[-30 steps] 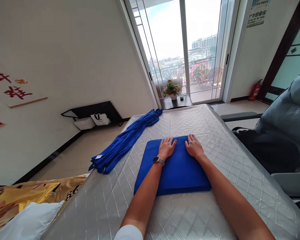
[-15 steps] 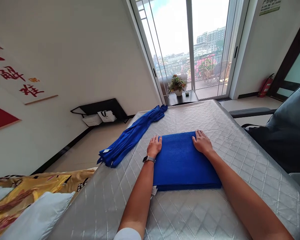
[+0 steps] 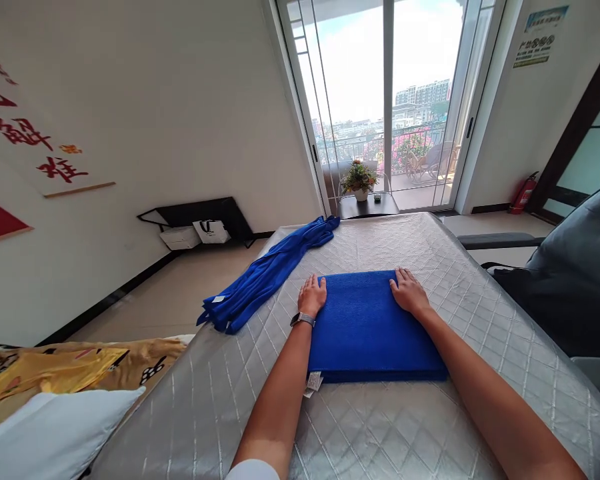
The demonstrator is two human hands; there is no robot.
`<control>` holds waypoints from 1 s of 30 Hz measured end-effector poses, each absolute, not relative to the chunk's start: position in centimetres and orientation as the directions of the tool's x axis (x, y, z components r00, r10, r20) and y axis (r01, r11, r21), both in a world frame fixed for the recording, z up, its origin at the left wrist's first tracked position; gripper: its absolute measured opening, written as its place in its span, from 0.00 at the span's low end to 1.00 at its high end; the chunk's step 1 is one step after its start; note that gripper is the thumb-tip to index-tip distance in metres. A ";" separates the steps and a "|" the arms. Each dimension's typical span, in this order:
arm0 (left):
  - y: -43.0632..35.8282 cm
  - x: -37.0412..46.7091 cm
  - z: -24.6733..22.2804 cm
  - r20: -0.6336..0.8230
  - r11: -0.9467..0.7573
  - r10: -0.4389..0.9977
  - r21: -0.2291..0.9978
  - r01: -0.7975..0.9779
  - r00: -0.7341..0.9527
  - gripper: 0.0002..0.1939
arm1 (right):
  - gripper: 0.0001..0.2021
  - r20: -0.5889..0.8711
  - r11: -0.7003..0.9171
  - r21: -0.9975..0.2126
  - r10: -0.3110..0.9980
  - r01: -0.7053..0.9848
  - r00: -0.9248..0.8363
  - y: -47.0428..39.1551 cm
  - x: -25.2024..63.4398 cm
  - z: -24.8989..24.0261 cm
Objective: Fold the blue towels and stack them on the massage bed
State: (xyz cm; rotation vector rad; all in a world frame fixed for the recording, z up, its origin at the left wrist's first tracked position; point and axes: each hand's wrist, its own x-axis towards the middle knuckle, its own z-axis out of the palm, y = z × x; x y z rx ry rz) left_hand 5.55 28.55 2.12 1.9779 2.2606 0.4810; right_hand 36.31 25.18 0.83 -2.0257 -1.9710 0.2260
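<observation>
A neat rectangular stack of folded blue towels [image 3: 370, 327] lies flat on the silver quilted cover [image 3: 395, 427]. My left hand [image 3: 312, 296] rests at the stack's far left corner, fingers stretched forward along its edge. On the far right corner lies my right hand [image 3: 409, 291], palm down with fingers extended. Neither hand grips anything. White tags [image 3: 313, 382] stick out at the near left corner. Beyond my left hand, a loose bundle of blue towels [image 3: 270, 273] stretches along the cover's left edge.
A small dark table [image 3: 369, 207] with a potted plant [image 3: 360, 180] stands by the sliding glass door. To the right is a dark padded chair [image 3: 570, 280]; at lower left, a white pillow [image 3: 55, 427] on a yellow patterned blanket [image 3: 100, 367]. A black rack [image 3: 200, 217] sits by the wall.
The camera view has tilted up slightly, so the scene sits a little lower. Both hands stay at the far corners of the folded stack.
</observation>
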 end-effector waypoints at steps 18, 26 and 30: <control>23.7 25.6 2.7 0.303 -0.501 0.850 0.216 0.838 0.430 0.30 | 0.32 0.093 0.057 -0.231 0.995 0.971 -0.036 24.8 36.8 0.8; 26.5 13.3 3.3 0.144 -0.192 0.976 0.239 0.952 0.161 0.39 | 0.34 0.101 -0.021 -0.313 0.993 0.949 0.056 25.2 36.1 1.2; 27.3 7.0 3.2 0.119 -0.043 0.993 0.258 0.965 0.012 0.39 | 0.33 0.076 -0.023 -0.305 0.996 0.952 0.048 25.1 36.1 1.4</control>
